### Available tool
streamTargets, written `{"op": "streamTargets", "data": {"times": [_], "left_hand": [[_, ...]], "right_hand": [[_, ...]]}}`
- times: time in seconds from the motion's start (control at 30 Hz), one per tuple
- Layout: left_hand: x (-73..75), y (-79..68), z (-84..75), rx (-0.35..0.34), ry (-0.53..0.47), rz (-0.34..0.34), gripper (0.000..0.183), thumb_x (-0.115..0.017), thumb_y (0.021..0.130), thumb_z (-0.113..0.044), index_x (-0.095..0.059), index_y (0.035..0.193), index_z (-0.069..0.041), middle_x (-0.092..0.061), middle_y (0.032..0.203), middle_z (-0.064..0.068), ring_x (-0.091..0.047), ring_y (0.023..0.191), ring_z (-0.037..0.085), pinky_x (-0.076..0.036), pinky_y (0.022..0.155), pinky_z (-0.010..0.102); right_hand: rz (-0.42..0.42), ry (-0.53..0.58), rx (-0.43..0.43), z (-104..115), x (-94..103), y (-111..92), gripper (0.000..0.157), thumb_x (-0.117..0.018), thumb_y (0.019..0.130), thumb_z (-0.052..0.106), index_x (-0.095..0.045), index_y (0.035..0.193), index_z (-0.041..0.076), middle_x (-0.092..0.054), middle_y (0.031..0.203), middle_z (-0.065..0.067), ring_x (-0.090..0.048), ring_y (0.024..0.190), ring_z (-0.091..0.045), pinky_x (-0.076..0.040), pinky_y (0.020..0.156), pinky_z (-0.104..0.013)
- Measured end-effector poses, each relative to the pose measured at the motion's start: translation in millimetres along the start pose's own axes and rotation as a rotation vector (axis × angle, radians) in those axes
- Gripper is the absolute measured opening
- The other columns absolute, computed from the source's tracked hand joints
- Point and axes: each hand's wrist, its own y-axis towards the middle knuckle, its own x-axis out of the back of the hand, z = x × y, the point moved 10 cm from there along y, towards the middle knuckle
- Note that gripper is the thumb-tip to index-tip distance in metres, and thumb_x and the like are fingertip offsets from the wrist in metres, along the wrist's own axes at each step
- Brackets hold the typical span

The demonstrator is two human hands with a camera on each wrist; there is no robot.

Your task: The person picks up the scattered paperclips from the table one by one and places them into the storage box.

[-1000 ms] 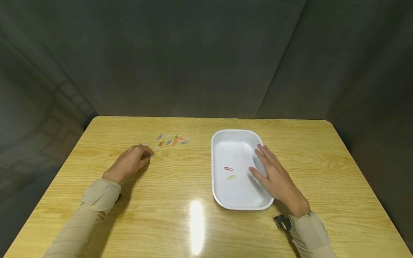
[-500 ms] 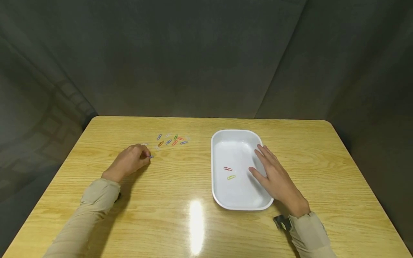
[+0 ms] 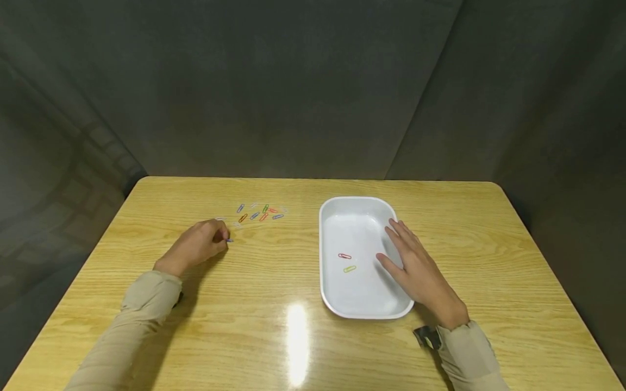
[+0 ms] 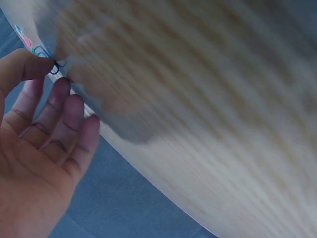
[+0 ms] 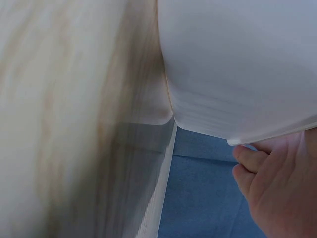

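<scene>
At the left of the table, my left hand [image 3: 198, 246] pinches a blue paper clip [image 3: 229, 240] between thumb and forefinger, close over the wood. The left wrist view shows the dark loop of this blue clip [image 4: 54, 69] at the thumb tip, with the other fingers loosely bent. Just beyond lie several loose paper clips, among them a green one [image 3: 265, 208] and a brown one [image 3: 243, 218]. My right hand [image 3: 423, 269] rests with spread, fairly straight fingers over the right rim of a white tray [image 3: 320, 260]. Inside it are a red clip [image 3: 344, 256] and a yellow clip [image 3: 349, 269].
The wooden table [image 3: 264, 347] carries the tray right of centre, with the scattered clips to its left. A dark grey curtain [image 3: 274, 98] hangs behind the table's far edge. A bright light reflection shows on the wood near the front.
The blue clip at my left fingertips has shifted slightly toward me and turned. My left hand has barely moved. My right hand and the tray stay in place.
</scene>
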Motion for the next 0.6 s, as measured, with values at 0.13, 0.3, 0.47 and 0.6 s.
{"op": "streamTargets", "data": {"times": [0.13, 0.3, 0.47, 0.6], "left_hand": [[0.7, 0.3, -2.8, -0.029, 0.021, -0.022, 0.008, -0.067, 0.090, -0.007, -0.061, 0.088, -0.012, -0.065, 0.088, 0.003, -0.057, 0.077, 0.016, -0.048, 0.069, 0.034], [1.1, 1.1, -4.1, -0.041, 0.015, -0.041, 0.008, -0.067, 0.091, -0.008, -0.061, 0.091, -0.011, -0.066, 0.088, 0.003, -0.058, 0.077, 0.015, -0.048, 0.068, 0.033], [3.7, 2.6, -4.0, -0.031, 0.015, -0.073, 0.010, -0.067, 0.095, -0.017, -0.065, 0.100, -0.009, -0.067, 0.088, 0.004, -0.059, 0.076, 0.015, -0.049, 0.066, 0.034], [2.5, 4.2, -4.9, -0.022, 0.044, -0.068, 0.018, -0.065, 0.097, -0.020, -0.069, 0.105, -0.006, -0.070, 0.094, 0.007, -0.064, 0.082, 0.019, -0.053, 0.072, 0.041]], "right_hand": [[-0.001, -0.003, -0.001, -0.2, -0.4, 0.2, 0.070, -0.056, 0.099, 0.042, -0.036, 0.151, -0.002, -0.023, 0.164, -0.017, -0.018, 0.151, -0.041, -0.021, 0.118, -0.061], [0.001, -0.001, -0.003, -0.5, 0.0, 0.0, 0.070, -0.056, 0.100, 0.042, -0.036, 0.151, -0.002, -0.023, 0.164, -0.017, -0.018, 0.151, -0.041, -0.021, 0.118, -0.062], [0.002, 0.000, -0.002, -0.2, 0.4, 0.2, 0.070, -0.056, 0.100, 0.042, -0.036, 0.151, -0.003, -0.022, 0.164, -0.017, -0.018, 0.151, -0.041, -0.021, 0.118, -0.062], [0.004, -0.001, -0.004, -0.6, 0.4, 0.1, 0.071, -0.056, 0.100, 0.042, -0.036, 0.151, -0.003, -0.022, 0.164, -0.017, -0.017, 0.152, -0.041, -0.021, 0.118, -0.062]]}}
